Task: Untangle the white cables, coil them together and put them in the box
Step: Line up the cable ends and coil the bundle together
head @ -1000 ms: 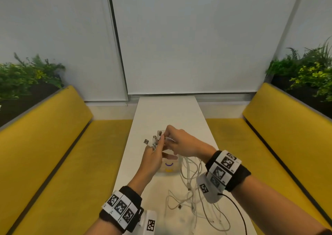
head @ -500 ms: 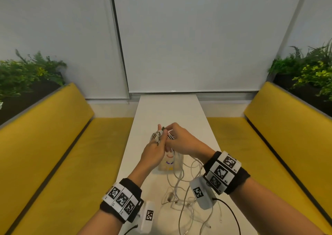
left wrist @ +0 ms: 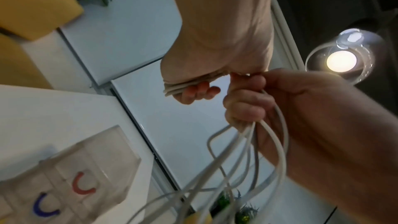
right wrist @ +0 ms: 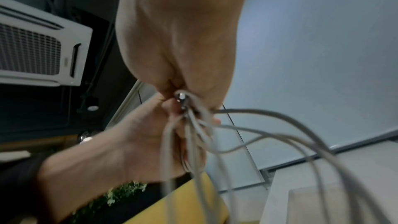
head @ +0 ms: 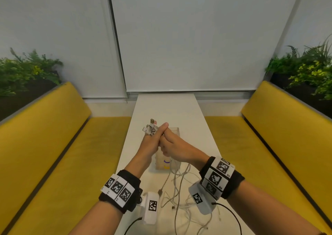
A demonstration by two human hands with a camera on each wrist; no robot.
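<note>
With my left hand clamping the plug ends and my right hand pinching the white cables just above the box, I'm mid-coil, tails trailing on the tabletop; next: wrap the slack round the left fingers.

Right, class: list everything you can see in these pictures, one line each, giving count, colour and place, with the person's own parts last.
white cables: several, white, hanging from both hands onto the table, plug ends bunched above the left hand
box: one, clear with coloured marks, on the table under the hands
table: one, white, between the benches
benches: two, yellow, either side of the table
plants: two groups, green, behind the benches
blinds: white, on the far wall
ceiling lamp: one, lit, overhead
air-conditioning unit: one, white, ceiling
left hand: grips the cable bunch
right hand: grips the cables beside it
</note>
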